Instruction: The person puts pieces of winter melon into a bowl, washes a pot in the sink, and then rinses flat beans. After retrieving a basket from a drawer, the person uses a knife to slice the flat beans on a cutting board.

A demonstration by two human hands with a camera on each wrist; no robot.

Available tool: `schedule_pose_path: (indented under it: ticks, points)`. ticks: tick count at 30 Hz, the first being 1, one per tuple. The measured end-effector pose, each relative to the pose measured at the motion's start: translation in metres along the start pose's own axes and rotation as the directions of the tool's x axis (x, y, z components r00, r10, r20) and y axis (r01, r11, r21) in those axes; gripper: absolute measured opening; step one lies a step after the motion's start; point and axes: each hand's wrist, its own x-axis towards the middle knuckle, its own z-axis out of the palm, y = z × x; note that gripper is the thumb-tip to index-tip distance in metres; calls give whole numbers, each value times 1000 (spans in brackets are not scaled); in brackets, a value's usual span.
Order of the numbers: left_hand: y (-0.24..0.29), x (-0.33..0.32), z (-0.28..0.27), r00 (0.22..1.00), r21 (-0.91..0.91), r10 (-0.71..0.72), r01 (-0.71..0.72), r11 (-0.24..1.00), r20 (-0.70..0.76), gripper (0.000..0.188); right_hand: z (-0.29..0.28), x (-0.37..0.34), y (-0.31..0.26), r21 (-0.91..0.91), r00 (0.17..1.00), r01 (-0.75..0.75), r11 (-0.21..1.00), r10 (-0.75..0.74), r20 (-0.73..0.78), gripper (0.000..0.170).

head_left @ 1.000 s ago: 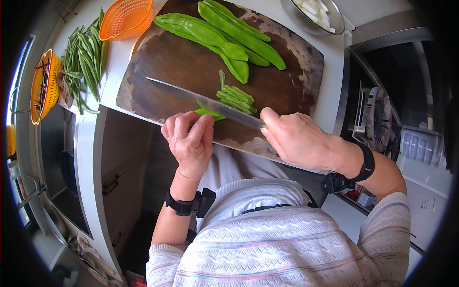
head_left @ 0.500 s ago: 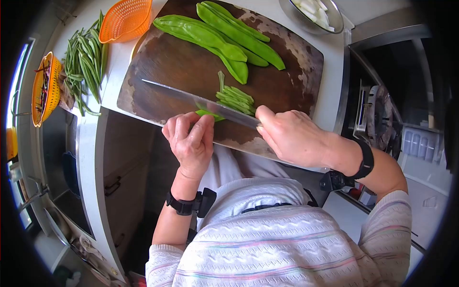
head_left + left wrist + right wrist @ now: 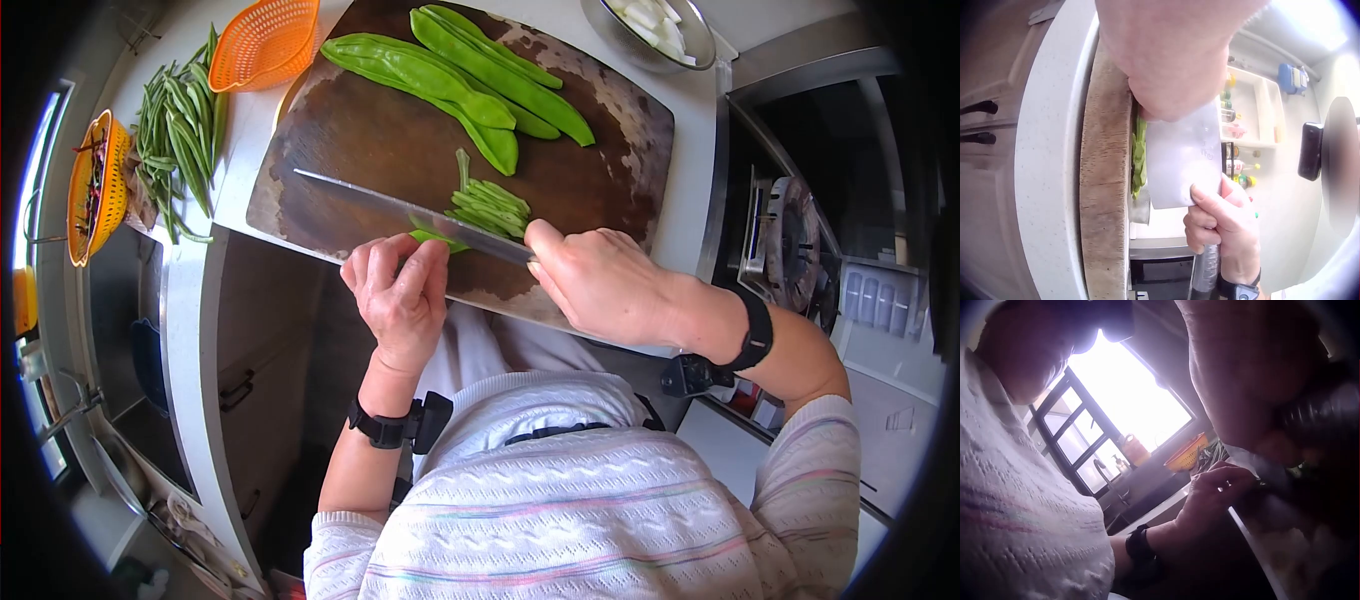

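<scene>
My left hand (image 3: 400,295) holds the bean piece (image 3: 436,238) on the cutting board (image 3: 330,120) under bent fingers; my right hand (image 3: 605,285) grips the knife (image 3: 485,238). The blade slants far-left from my right grip, between bean piece and cut strips (image 3: 490,207). The bean's visible part runs roughly along it, nearer my left hand.

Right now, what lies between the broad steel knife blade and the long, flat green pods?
The head view shows a small pile of cut green strips; otherwise the brown wooden cutting board between them is bare.
</scene>
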Motion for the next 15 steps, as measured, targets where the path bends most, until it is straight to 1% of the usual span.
schedule_pose_path:
  ticks: [4, 8, 10, 14, 15]
  points:
    - [-2, 0, 0, 1000, -14, 0, 0, 1000, -9, 15, -8, -4, -5, -47, 998, -6, 999, 9, 54, 18]
    - [-3, -1, 2, 1000, -23, 9, -9, 1000, -23, 15, -6, -5, -6, -73, 997, -16, 997, 21, 69, 18]
    - [-4, -1, 2, 1000, -25, 1, -1, 1000, -20, 15, -1, -1, -6, -32, 999, -12, 999, 13, 38, 17]
    - [-3, -1, 1, 1000, -6, 3, -3, 1000, -11, 15, 10, 14, -6, -23, 997, -49, 999, 50, 51, 11]
    - [-3, -1, -1, 1000, -3, 9, -9, 1000, -4, 15, 14, 12, -3, 4, 1000, -17, 1000, 17, -6, 13]
